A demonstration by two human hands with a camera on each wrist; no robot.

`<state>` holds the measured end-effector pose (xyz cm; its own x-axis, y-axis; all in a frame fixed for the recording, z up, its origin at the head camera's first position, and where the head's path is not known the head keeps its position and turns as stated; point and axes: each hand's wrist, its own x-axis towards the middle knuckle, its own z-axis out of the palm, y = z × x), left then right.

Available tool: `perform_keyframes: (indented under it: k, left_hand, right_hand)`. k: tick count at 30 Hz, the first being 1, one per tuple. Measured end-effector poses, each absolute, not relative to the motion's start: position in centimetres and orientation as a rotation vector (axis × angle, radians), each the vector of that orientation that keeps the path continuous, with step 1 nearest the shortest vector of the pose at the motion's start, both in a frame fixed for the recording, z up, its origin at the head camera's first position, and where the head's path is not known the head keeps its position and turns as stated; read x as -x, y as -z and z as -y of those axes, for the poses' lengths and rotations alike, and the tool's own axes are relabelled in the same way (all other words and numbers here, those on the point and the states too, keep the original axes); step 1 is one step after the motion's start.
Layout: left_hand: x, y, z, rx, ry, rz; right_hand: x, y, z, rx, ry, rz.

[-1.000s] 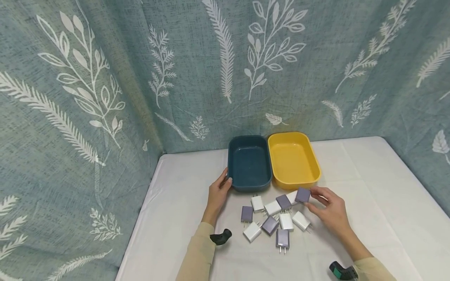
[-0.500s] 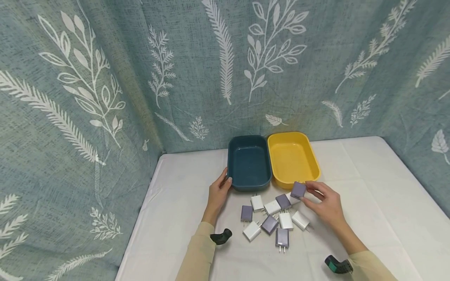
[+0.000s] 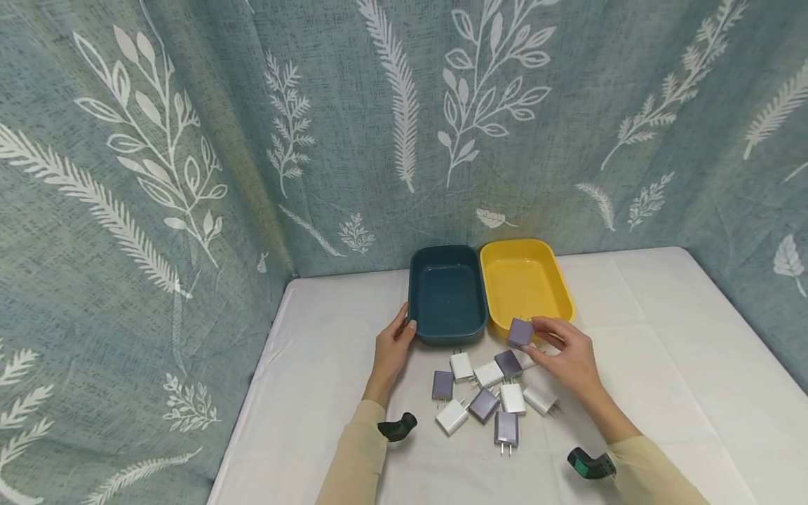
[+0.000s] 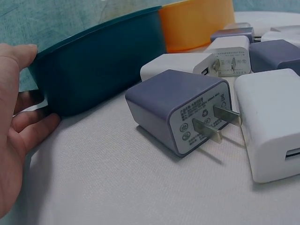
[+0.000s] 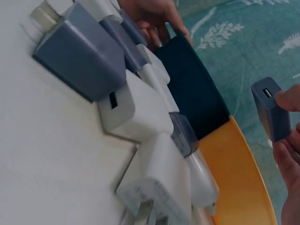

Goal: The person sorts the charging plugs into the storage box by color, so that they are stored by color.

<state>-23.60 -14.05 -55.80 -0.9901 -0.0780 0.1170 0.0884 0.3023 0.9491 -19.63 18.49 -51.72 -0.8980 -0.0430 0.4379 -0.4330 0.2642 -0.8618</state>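
Note:
My right hand (image 3: 567,356) pinches a purple USB wall charger (image 3: 520,333) between thumb and fingers, raised at the near edge of the yellow tray (image 3: 525,284). In the right wrist view the USB port of this held charger (image 5: 272,108) faces the camera. My left hand (image 3: 391,351) holds the near left corner of the dark blue tray (image 3: 448,298); its thumb is at the rim and its fingers bend against the wall. Several white and purple chargers lie on the table before the trays, among them a purple charger (image 4: 178,110) near my left hand.
Both trays stand side by side at the back of the white-covered table (image 3: 663,337), with nothing in them. A leaf-patterned curtain (image 3: 341,140) hangs behind and at the sides. A white charger (image 3: 452,416) and a purple charger (image 3: 506,429) lie nearest the front.
My right hand has carried the purple charger left and slightly away from me, to the yellow tray's near edge. My left hand has stayed at the blue tray's corner.

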Motion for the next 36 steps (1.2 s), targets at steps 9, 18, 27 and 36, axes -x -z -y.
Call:
perform_keyframes:
  k: [9, 18, 27, 36]
  left_hand:
    - [23.6, 56.0, 14.1, -0.003, 1.789, 2.414]
    - [23.6, 56.2, 14.1, 0.012, 1.783, 2.398]
    - [23.7, 56.3, 14.1, 0.007, 1.778, 2.42]
    - [23.6, 56.4, 14.2, 0.013, 1.765, 2.411]
  right_hand:
    - [20.5, 51.0, -16.4, -0.381, -1.658, 2.335]
    - [21.2, 50.1, -14.3, -0.412, -1.73, 2.336]
    - [22.3, 50.0, -12.6, -0.448, -1.673, 2.323]
    - [23.0, 49.3, -10.4, -0.47, -1.65, 2.361]
